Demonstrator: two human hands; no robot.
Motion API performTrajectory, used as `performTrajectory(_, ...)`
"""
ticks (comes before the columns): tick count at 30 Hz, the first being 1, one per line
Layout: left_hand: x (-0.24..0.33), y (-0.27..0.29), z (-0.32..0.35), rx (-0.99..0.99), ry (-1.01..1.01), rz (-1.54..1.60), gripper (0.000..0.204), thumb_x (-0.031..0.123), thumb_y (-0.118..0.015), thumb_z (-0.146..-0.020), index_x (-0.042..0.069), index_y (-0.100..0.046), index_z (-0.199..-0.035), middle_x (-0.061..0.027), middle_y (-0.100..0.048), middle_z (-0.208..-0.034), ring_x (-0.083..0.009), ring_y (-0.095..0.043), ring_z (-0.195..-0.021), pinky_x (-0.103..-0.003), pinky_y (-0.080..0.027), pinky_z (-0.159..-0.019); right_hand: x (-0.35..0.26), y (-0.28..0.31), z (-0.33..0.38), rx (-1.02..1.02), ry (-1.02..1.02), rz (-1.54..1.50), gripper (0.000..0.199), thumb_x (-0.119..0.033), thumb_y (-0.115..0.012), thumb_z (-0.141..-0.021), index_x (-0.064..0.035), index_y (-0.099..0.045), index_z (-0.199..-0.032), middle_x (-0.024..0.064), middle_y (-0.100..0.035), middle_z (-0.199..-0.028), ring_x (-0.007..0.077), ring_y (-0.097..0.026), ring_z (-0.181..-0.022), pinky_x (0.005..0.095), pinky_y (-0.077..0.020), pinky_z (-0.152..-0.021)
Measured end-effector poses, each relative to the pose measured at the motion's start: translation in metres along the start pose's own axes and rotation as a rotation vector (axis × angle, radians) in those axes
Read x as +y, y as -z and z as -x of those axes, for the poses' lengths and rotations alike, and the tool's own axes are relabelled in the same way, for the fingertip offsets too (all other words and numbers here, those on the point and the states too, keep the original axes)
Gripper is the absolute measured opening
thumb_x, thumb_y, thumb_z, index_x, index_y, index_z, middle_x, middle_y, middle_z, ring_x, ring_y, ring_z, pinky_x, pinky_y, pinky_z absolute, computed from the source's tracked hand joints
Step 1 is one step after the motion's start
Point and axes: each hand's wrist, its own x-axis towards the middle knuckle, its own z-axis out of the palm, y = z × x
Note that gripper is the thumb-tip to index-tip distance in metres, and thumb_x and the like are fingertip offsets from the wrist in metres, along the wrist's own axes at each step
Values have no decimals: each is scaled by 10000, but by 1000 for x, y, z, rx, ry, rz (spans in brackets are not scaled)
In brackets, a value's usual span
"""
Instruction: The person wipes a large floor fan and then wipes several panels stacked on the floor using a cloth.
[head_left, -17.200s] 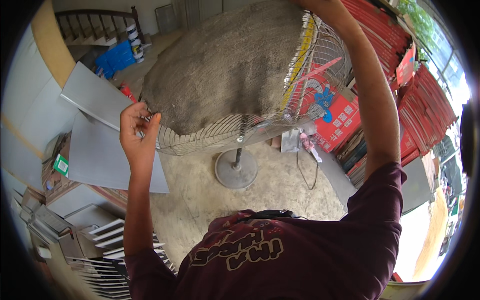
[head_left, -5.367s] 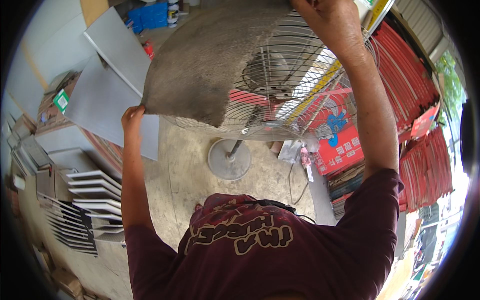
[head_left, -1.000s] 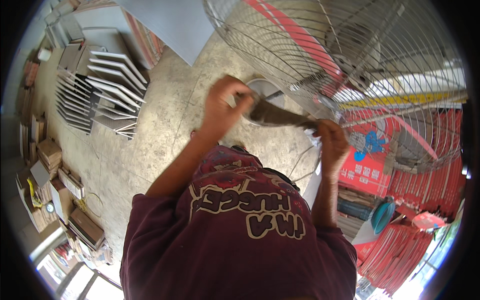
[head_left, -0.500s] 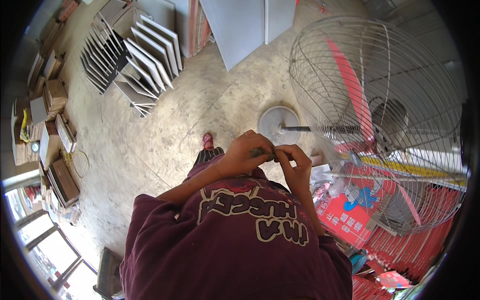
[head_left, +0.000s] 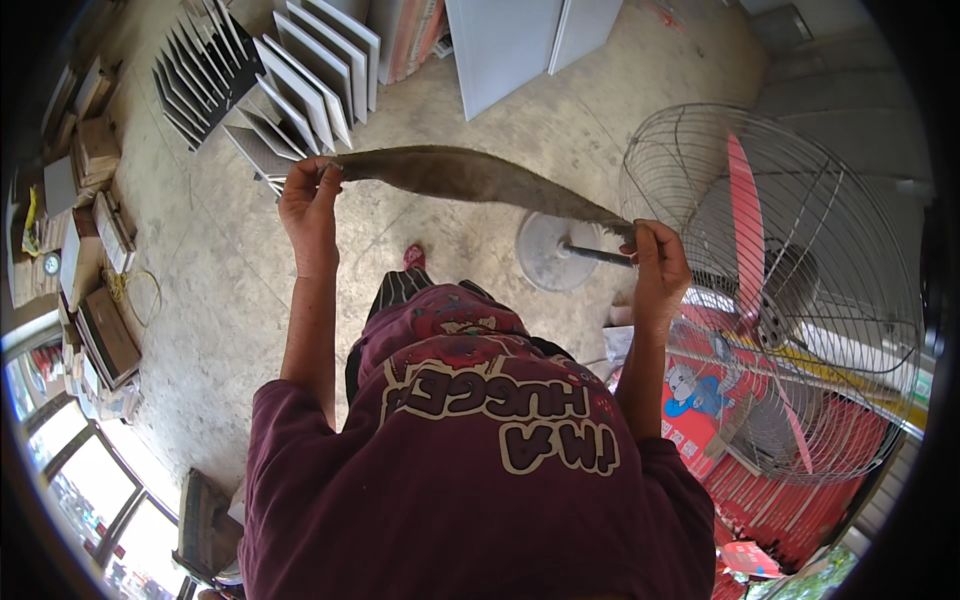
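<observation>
The left hand (head_left: pixel 308 215) and right hand (head_left: pixel 660 278) are well apart, each pinching one end of the grey-brown cloth (head_left: pixel 470 175), stretched between them over the floor (head_left: pixel 240 330). It is narrow, perhaps folded; not yet put down. The fan (head_left: pixel 772 318) stands uncovered.

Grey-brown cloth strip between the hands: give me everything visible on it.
The grey-brown cloth strip looks like thin, coarse fabric, dusty or faded, with a frayed right end. It spans between the person's bare left hand and bare right hand, each pinching one end. It shows as a narrow band, widest near the middle, arching slightly and sloping down rightward in the picture, held above the mottled grey-beige floor. Whether it is folded is unclear.
</observation>
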Motion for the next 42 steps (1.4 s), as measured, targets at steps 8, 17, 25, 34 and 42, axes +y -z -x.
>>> performTrajectory(8,8,-13,-11,-127,-70,-204,98,-15,-582,-796,41,-554,-872,0,-589,-782,-75,-547,-749,-214,-438,-694,-6,-66,-17,-200,-40,-33,137,-53,-538,-853,-16,-593,-974,37,-619,-887,81,-574,-704,191,-432,-612)
performTrajectory(17,14,-9,-1,-18,-48,-264,109,-14,-605,-758,48,-576,-843,-1,-607,-750,-61,-537,-712,-210,-431,-655,-3,-80,-20,-491,-14,19,123,-50,-549,-843,9,-599,-939,78,-639,-842,116,-610,-704,225,-477,-646)
performTrajectory(25,8,2,21,81,-9,-173,79,-6,-610,-775,41,-570,-824,-2,-612,-747,-50,-554,-645,-188,-436,-616,16,-66,-29,-618,12,14,132,-60,-547,-847,0,-595,-955,71,-649,-821,101,-607,-695,221,-479,-634)
performTrajectory(34,1,-54,65,-130,95,-310,101,-9,-629,-767,40,-585,-844,14,-599,-752,-41,-547,-708,-195,-443,-660,24,-84,-25,-786,160,-8,224,-40,-589,-806,-47,-576,-1029,61,-624,-884,103,-591,-697,230,-457,-580)
performTrajectory(42,9,-93,65,-406,138,-277,100,-18,-626,-737,6,-610,-832,-34,-605,-754,-81,-543,-679,-222,-440,-639,9,-104,-31,-855,260,43,285,-14,-644,-726,-70,-560,-992,56,-564,-980,131,-594,-705,230,-455,-561)
